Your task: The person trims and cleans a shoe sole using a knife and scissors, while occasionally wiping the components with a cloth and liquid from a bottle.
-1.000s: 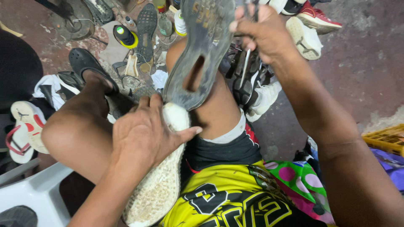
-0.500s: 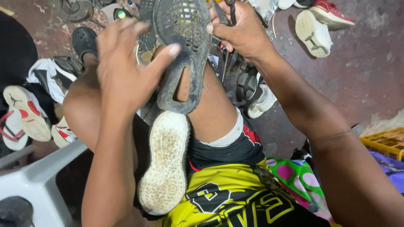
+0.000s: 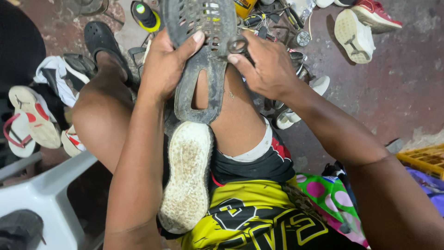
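Observation:
A dark rubber shoe sole [image 3: 200,65] with a cut-out hole and a perforated tread stands upright over my knee. My left hand [image 3: 165,62] grips its left edge, thumb across the tread. My right hand [image 3: 264,65] presses on its right edge and holds small scissors [image 3: 237,46] by the ring handles. A worn white shoe [image 3: 187,178] lies sole-up in my lap, between my thighs, untouched by either hand.
Shoes lie all round: white soles [image 3: 354,34] and a red sneaker [image 3: 377,11] at the top right, sandals and a white sneaker [image 3: 32,122] at the left. Tools and small cans [image 3: 273,18] clutter the ground ahead. A white plastic chair [image 3: 41,194] is lower left, a yellow crate [image 3: 423,159] right.
My left hand left the white shoe and rose to grip the dark sole's left edge. The white shoe now lies free in my lap. My right hand came down onto the sole's right edge.

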